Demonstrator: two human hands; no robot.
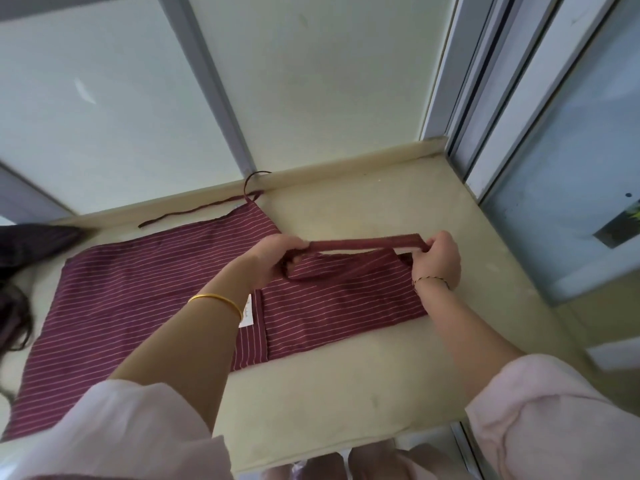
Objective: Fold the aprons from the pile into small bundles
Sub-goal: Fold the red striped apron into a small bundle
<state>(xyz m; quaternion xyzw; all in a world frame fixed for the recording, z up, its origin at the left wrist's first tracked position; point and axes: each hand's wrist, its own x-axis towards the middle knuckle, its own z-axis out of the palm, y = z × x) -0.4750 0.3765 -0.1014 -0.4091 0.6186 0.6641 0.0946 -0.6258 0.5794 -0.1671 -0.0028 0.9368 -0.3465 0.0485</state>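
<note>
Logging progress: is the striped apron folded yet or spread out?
Spread: the apron lies flat across the ledge, not bundled. The left hand and right hand just hold its neck strap taut.

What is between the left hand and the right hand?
In the head view, a flat dark red fabric strap stretches from the left hand to the right hand, above the dark red white-striped apron.

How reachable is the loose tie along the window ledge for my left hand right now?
Probably yes, once freed: the left hand grips one end of the neck strap, so it must let go first. Only the flat apron lies between it and the tie.
</note>
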